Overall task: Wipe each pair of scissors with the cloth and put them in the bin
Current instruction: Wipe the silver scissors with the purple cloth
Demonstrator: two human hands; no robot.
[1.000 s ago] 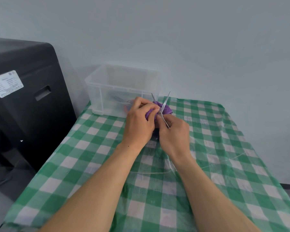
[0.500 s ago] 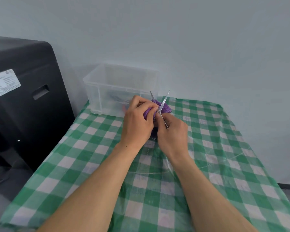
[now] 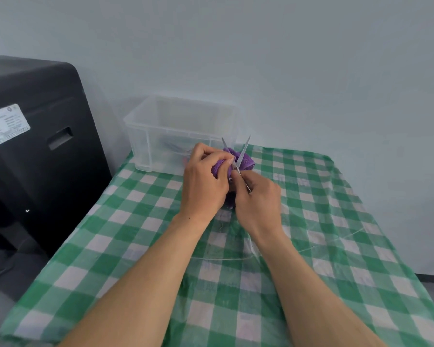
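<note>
Purple terry cloth (image 3: pixel 247 160) bunched in your left grip (image 3: pixel 203 184) meets open steel scissors (image 3: pixel 243 152) clasped by your right grip (image 3: pixel 257 204); wipe pivot to tip.

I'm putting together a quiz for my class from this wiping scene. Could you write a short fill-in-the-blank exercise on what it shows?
1. The left hand grips a cloth whose colour is ____.
2. The right hand holds scissors whose blades are not closed but ____.
3. The clear bin stands on a tablecloth checked white and ____.
Missing words: purple; open; green.
</note>
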